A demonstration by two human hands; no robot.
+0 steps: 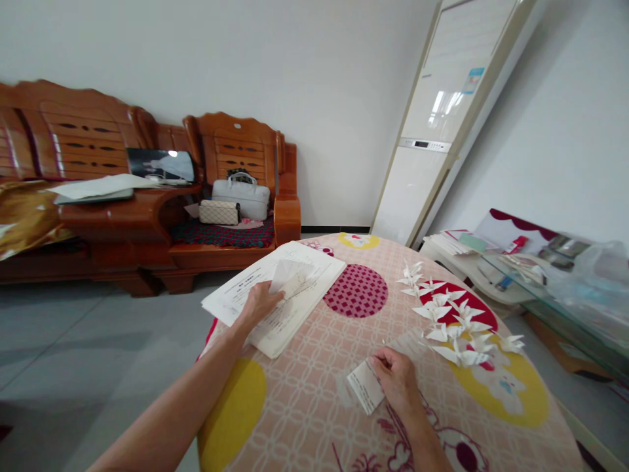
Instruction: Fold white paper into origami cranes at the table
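My left hand [259,303] reaches out over a stack of printed sheets [275,295] at the table's far left edge and pinches a small folded piece of paper [291,276] lifted off the stack. My right hand [399,380] rests closed on the patterned tablecloth [314,393] nearer to me, its fingers holding a small folded printed paper [366,387]. Several white folded paper cranes [455,318] lie in a loose row to the right of that hand.
The table is round, and its edge drops to a grey floor on the left. Wooden sofa chairs [236,170] with a white handbag [242,195] stand behind. A tall white air conditioner [442,124] and a cluttered glass shelf [540,269] are on the right.
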